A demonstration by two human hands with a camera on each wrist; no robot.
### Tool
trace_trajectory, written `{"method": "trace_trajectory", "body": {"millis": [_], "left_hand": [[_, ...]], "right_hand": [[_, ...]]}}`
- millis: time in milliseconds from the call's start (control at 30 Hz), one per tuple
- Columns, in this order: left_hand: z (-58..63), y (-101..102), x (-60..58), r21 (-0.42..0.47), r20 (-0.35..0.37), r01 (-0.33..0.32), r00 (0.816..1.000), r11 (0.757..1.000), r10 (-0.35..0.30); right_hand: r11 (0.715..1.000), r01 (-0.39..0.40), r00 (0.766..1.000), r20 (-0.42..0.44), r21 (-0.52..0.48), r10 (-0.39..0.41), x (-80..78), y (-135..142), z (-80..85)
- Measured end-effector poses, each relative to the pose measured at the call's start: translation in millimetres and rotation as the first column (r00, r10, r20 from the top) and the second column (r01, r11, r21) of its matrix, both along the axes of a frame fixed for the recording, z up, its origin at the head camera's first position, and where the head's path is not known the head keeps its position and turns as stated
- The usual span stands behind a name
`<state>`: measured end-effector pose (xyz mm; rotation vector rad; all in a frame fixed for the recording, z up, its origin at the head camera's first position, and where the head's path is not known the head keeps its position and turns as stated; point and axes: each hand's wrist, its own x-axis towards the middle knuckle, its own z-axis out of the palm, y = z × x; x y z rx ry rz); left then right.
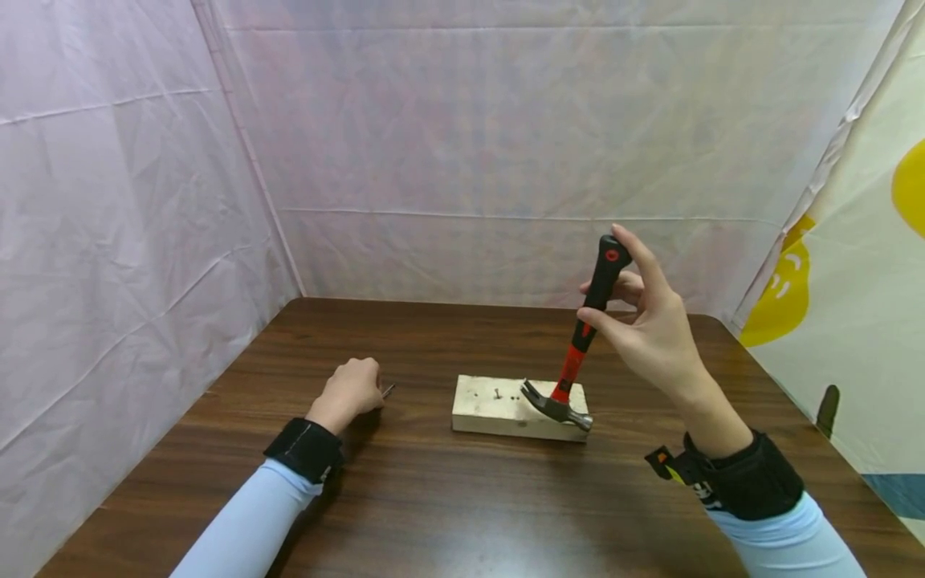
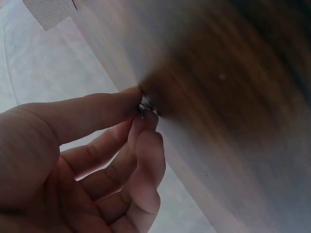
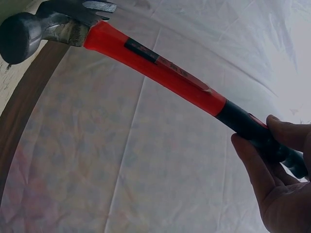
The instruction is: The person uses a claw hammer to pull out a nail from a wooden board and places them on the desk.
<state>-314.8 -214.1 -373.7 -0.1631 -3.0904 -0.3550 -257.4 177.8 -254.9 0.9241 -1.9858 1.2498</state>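
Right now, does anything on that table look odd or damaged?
Only the block: dark marks dot its top, and what looks like a nail juts up left of the hammer, making the surface look worn. Nothing looks spilled.

White cloth wall [image 1: 499, 120] behind brown wood-grain table [image 1: 433, 498]

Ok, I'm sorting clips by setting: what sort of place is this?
Probably a makeshift recording booth: pale sheets hang behind and beside a wooden table, and black wristbands suggest filming.
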Motion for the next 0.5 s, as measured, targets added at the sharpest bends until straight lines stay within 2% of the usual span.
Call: {"method": "trace_trajectory", "body": {"millis": [167, 500], "left_hand": [[0.1, -0.1, 0.1, -0.009, -0.017, -0.002, 1.0, 1.0, 0.001], [2.0, -2.1, 0.8, -0.002, 0.01, -0.001, 1.0, 1.0, 0.001]], "right_hand": [[1.0, 0.014, 1.0, -0.003, 0.006, -0.014, 0.9, -0.5, -0.1], [1.0, 0.016, 1.0, -0.004, 0.009, -0.016, 20.2, -11.4, 12.0]]}}
